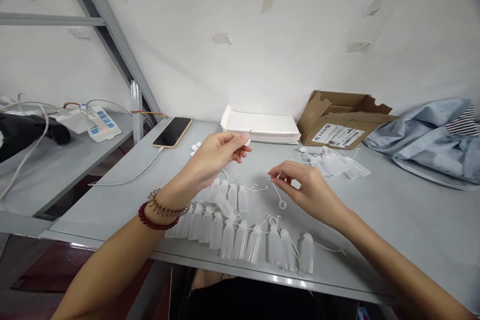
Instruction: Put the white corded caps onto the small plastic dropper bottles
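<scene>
My left hand (219, 155) is raised over the table, pinching a small white cap with a thin dark needle tip (248, 140) between thumb and fingers. To its right, my right hand (303, 182) has its thumb and forefinger closed on a thin white strap (282, 203) that hangs down and ends in a small ring. Below both hands lie several translucent plastic bottles (240, 242) in a rough row near the front edge, some with white straps at their necks. More such bottles (232, 196) lie behind them, partly covered by my left forearm.
A phone (172, 132) with a white cable lies at the left. White envelopes (262, 122) are stacked by the wall. An open cardboard box (343, 120) stands behind more bottles (333, 162). Light blue cloth (431, 135) lies far right. White caps (195, 147) sit behind my left wrist.
</scene>
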Action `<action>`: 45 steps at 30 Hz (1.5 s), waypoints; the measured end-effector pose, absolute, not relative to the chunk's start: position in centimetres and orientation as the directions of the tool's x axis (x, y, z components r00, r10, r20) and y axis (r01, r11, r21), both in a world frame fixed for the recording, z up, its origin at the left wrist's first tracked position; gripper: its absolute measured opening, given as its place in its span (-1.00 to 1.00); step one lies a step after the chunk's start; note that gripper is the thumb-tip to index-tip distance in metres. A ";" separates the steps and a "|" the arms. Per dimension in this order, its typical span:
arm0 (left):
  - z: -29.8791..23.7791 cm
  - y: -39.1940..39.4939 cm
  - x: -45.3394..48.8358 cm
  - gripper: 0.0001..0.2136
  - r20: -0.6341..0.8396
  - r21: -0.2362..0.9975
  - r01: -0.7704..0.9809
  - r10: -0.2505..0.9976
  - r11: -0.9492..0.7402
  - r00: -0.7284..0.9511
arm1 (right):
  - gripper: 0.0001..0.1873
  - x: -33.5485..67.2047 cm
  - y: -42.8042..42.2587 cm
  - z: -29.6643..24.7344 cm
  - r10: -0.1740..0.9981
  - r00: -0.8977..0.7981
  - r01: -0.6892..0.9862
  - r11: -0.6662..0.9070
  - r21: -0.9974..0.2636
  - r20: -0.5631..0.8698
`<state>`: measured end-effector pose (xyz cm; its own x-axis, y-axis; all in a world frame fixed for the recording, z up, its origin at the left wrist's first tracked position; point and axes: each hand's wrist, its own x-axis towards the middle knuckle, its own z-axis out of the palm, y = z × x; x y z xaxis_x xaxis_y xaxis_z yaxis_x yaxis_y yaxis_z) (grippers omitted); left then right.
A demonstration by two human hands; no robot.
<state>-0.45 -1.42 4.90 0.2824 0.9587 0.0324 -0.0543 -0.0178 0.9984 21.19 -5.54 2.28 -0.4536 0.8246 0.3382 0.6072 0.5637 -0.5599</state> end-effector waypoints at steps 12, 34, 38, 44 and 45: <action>5.3 -1.8 -3.0 -0.94 -0.266 0.845 -0.268 0.798 0.464 0.541 | -0.74 24.4 -5.1 0.6 0.718 -0.693 0.607 0.535 -0.588 -0.062; 5.9 -5.1 -4.3 -0.88 -0.291 0.191 0.669 0.609 -0.719 0.738 | -0.79 24.0 -5.4 -0.6 0.780 -0.543 0.518 0.603 -0.607 0.310; 6.7 -4.3 -3.2 -0.92 -0.174 0.397 0.614 0.600 -0.683 0.781 | -0.83 23.4 -5.5 -0.2 0.849 -0.406 0.517 0.519 -0.681 0.338; 5.7 -2.8 1.3 -0.69 0.068 0.515 0.557 0.679 -0.651 0.731 | -0.82 22.5 -5.8 0.3 0.947 -0.017 0.356 0.305 -0.884 0.320; 5.4 -2.6 2.0 -0.68 0.078 0.520 0.558 0.686 -0.647 0.724 | -0.82 22.5 -5.8 0.3 0.948 0.034 0.319 0.290 -0.902 0.317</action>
<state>1.99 -2.57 5.42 0.7236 0.6859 0.0779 0.5576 -0.6473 0.5196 22.46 -5.81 0.33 0.0342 0.9478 0.3170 0.3187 0.2903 -0.9023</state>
